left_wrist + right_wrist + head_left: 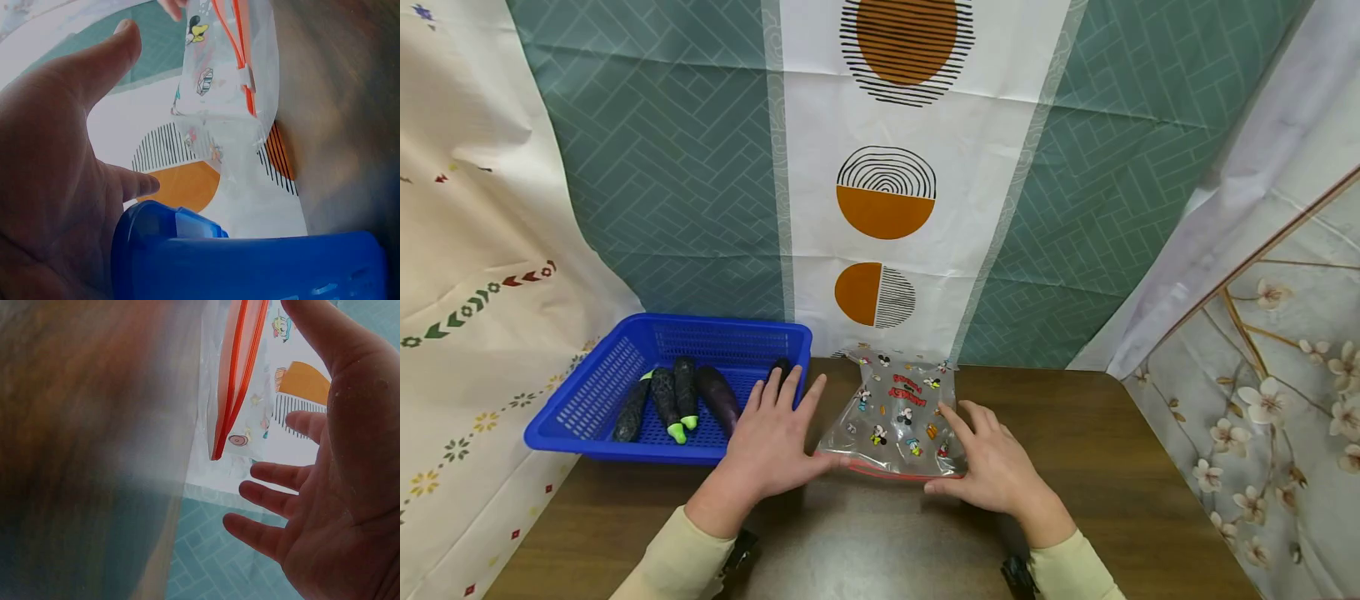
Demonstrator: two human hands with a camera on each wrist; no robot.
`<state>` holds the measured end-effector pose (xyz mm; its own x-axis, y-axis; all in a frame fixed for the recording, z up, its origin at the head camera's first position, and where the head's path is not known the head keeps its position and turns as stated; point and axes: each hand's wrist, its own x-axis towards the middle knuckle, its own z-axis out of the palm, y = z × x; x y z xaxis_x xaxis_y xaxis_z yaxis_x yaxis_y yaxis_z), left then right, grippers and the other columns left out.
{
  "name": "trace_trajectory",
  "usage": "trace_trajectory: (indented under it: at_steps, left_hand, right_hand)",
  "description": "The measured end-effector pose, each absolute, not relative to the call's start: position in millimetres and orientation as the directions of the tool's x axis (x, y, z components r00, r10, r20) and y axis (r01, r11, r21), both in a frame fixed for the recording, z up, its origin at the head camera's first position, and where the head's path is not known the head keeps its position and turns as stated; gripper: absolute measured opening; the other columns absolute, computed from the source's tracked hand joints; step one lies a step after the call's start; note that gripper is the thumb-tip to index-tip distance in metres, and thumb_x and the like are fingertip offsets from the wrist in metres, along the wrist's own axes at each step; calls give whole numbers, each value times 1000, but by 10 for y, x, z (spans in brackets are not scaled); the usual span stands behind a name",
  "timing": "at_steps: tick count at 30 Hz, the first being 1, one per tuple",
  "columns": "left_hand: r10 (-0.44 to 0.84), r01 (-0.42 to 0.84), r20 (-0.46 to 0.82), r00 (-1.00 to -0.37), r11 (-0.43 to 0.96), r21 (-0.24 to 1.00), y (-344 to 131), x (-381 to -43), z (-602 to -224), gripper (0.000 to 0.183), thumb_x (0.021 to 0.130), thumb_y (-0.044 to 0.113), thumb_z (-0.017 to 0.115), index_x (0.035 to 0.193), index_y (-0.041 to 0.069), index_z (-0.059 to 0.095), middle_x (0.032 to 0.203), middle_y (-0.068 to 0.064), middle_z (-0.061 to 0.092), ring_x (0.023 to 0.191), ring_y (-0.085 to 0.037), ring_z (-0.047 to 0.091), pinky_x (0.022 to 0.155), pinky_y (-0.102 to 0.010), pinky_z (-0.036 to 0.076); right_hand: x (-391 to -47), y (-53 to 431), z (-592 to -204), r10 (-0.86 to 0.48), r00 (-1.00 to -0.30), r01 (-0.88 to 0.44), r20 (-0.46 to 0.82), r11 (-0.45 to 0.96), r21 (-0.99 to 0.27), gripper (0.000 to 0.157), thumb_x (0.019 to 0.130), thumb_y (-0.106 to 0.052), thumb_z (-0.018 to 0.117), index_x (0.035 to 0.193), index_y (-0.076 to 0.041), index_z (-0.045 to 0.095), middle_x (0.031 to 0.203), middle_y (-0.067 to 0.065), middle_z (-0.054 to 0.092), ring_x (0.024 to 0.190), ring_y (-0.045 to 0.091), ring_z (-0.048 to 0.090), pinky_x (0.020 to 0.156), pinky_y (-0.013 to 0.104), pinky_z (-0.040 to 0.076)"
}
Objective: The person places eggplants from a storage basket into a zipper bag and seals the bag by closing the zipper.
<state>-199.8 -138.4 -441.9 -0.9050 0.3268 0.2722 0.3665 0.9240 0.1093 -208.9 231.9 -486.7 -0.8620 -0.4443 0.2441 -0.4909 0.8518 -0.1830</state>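
A clear plastic zip bag (895,417) printed with cartoon figures lies on the table, its red zip edge (895,475) towards me. In the left wrist view, a pale slider (245,76) sits on the zip. My left hand (771,446) is spread between the bag's near left corner and the basket, thumb by the corner; whether it touches is unclear. To the right of the bag, my right hand (996,462) has its fingers extended and holds nothing; the right wrist view shows its palm facing the bag (250,394). Several dark eggplants (717,396) lie in the blue basket (617,450).
The blue basket stands on the left of the brown wooden table (1075,483), its right end partly behind my left hand. A patterned green and white cloth (700,167) hangs along the back. Floral cloths hang on the left (490,400) and right (1285,467).
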Motion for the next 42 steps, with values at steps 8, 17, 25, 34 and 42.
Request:
trace_trajectory:
  at_steps: [8, 17, 25, 34, 42]
  left_hand:
    - [305, 345, 252, -919, 929, 136, -1451, -2020, -4375, 123, 85, 86, 74, 175, 13, 35, 175, -30, 35, 160, -58, 31, 129, -74, 26]
    - [260, 307, 259, -930, 938, 162, -1599, -2057, -4337, 122, 86, 87, 72, 175, 13, 35, 174, -31, 35, 159, -59, 31, 128, -75, 25]
    - [244, 295, 261, -934, 939, 176, -1666, -2101, -4319, 120, 88, 86, 71, 174, 11, 36, 172, -34, 36, 157, -61, 33, 127, -76, 26]
    - [231, 281, 254, -939, 942, 183, -1762, -2121, -4292, 121, 89, 90, 65, 174, 9, 36, 171, -36, 35, 156, -62, 34, 127, -77, 26]
    - [202, 245, 203, -958, 946, 212, -1861, -2154, -4247, 122, 89, 91, 63, 174, 8, 34, 171, -37, 34, 156, -63, 32, 128, -78, 20]
  right_hand:
    - [-2101, 2334, -4889, -450, -860, -496, 239, 848, -188, 125, 74, -80, 90, 171, -18, 44, 160, 20, 46, 145, 41, 49, 107, 64, 55]
    - [-2121, 2339, -4917, -469, -846, -516, 255, 840, -167, 123, 72, -77, 94, 169, -18, 47, 149, 17, 51, 135, 38, 54, 98, 58, 60]
    - [-2141, 2355, -4948, -484, -829, -533, 279, 835, -138, 121, 70, -72, 98, 167, -17, 51, 138, 12, 55, 121, 29, 57, 89, 49, 61]
    - [-2144, 2361, -4948, -475, -835, -531, 277, 827, -185, 116, 73, -62, 101, 166, -17, 50, 128, 6, 55, 106, 21, 59, 75, 42, 59]
    - [-2148, 2343, -4931, -457, -846, -518, 275, 827, -219, 97, 74, -54, 104, 146, -8, 58, 126, 4, 58, 105, 23, 63, 79, 45, 63]
